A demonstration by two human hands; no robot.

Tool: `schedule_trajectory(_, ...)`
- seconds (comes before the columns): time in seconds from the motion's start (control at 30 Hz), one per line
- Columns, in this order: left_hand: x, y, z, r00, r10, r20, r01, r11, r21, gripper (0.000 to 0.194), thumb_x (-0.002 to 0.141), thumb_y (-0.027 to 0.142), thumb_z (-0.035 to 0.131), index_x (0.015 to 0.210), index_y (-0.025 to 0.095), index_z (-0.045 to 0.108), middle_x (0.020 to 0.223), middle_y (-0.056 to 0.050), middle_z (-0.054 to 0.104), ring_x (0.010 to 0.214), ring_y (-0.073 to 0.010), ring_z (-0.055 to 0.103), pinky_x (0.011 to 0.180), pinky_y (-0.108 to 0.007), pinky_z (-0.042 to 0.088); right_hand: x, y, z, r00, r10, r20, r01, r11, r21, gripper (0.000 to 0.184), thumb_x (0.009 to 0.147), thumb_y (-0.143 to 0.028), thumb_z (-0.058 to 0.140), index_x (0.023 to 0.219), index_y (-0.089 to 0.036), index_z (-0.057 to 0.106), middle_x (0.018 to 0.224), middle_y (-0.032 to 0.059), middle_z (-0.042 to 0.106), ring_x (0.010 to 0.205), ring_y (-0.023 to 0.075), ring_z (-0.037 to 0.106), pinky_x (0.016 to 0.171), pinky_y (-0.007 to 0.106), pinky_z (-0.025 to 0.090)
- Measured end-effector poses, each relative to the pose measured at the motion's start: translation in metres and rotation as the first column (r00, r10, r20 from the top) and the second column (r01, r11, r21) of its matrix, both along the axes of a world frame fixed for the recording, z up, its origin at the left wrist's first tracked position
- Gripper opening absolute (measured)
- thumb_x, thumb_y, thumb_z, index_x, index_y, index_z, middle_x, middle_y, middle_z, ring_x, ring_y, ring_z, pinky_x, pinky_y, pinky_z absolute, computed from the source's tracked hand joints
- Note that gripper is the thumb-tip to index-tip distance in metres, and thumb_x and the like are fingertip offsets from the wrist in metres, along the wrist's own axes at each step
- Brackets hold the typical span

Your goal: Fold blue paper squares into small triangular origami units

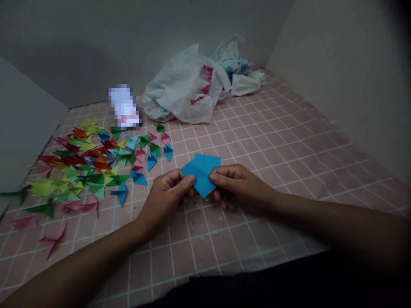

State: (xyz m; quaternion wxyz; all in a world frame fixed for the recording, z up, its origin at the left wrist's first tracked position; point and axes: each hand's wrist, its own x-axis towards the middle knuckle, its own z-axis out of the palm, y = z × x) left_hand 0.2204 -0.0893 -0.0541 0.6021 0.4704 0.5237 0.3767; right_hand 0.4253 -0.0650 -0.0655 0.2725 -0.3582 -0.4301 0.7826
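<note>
The blue folded paper (202, 172) sits between my two hands, held just above the pink checked tablecloth (272, 141), near the middle of the table and close to my edge of it. It is a flat, partly folded piece with a pointed lower corner and a squarish upper part. My left hand (167, 190) pinches its left corner, thumb on top and fingers curled underneath, closed on the paper. My right hand (239, 184) grips the right edge the same way, thumb pressed on the upper face, the other fingers tucked below. Under the blue sheet, between my hands, a sliver of yellowish-green paper (204, 197) peeks out; I cannot tell what it is part of.

To my left lies a scattered heap of folded paper shapes (86, 167) in red, green, yellow, pink and blue, spread over the cloth, the nearest blue ones just beside my left hand. Behind that heap stands a small blurred-out package (123, 108), white with pink. Farther back, toward the corner of the walls, a crumpled white plastic bag (183, 92) with red print lies on the cloth, and just behind it a second bag (236, 68) with something blue-patterned inside. Grey walls (337, 64) close the table in on the back and the right.
</note>
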Motion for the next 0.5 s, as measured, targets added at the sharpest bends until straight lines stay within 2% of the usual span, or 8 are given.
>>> schedule_trajectory(0.23, -0.0002, -0.0004, 0.0006, 0.997, -0.016, 0.078, 0.021, 0.998, -0.063, 0.035, 0.087, 0.041, 0.072, 0.066, 0.017, 0.057, 0.057, 0.003, 0.058, 0.048, -0.0067, 0.047, 0.047, -0.02, 0.035, 0.0009, 0.0009, -0.0007, 0.999, 0.001, -0.051, -0.002, 1.0, -0.01, 0.04, 0.089, -0.051, 0.07, 0.073, -0.016, 0.059, 0.059, -0.0022, 0.062, 0.045, 0.0076, 0.059, 0.036, 0.015, 0.04)
schedule_trajectory(0.5, 0.0014, -0.0005, 0.0017, 0.993, -0.026, 0.117, 0.04, 0.992, -0.122, 0.034, 0.087, 0.039, 0.072, 0.068, 0.017, 0.055, 0.056, 0.004, 0.062, 0.046, -0.0059, 0.052, 0.045, -0.017, 0.036, -0.0019, 0.0003, -0.0025, 1.0, 0.026, -0.008, -0.025, 0.999, 0.042, 0.044, 0.084, -0.054, 0.072, 0.068, -0.017, 0.055, 0.058, -0.0031, 0.06, 0.042, 0.0073, 0.057, 0.035, 0.015, 0.038)
